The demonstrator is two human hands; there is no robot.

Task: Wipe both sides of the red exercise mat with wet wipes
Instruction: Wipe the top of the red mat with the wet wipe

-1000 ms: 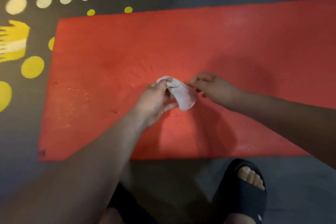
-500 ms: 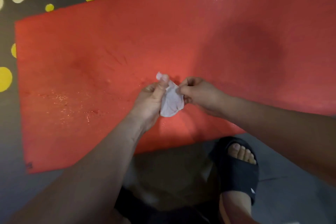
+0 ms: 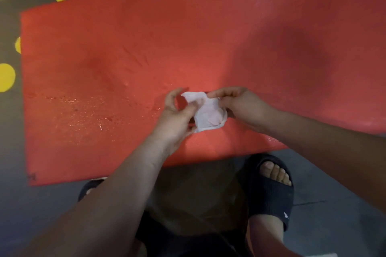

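We have the wipe (image 3: pixel 208 112) pinched between both hands, held up above the mat (image 3: pixel 125 58) near the middle of its near edge. Our left hand (image 3: pixel 177 117) grips the wipe's left side between thumb and fingers; our right hand (image 3: pixel 238 104) pinches its upper right part. The wipe is crumpled into a small bunch, so we judge it light, limp and damp, with no stiffness of its own. It should spread open if we pull its edges apart, and the edges look like the best place to hold it. Folded flat under the palm, it would probably drag better than as a wad.

The mat lies flat on the floor (image 3: pixel 52 204), its long axis running left to right across our view. The left end is fully in sight, and the right end runs out of frame. A wet sheen shows toward its left near corner. It looks soft and flexible, so to flip it we would take it by an edge or corner.
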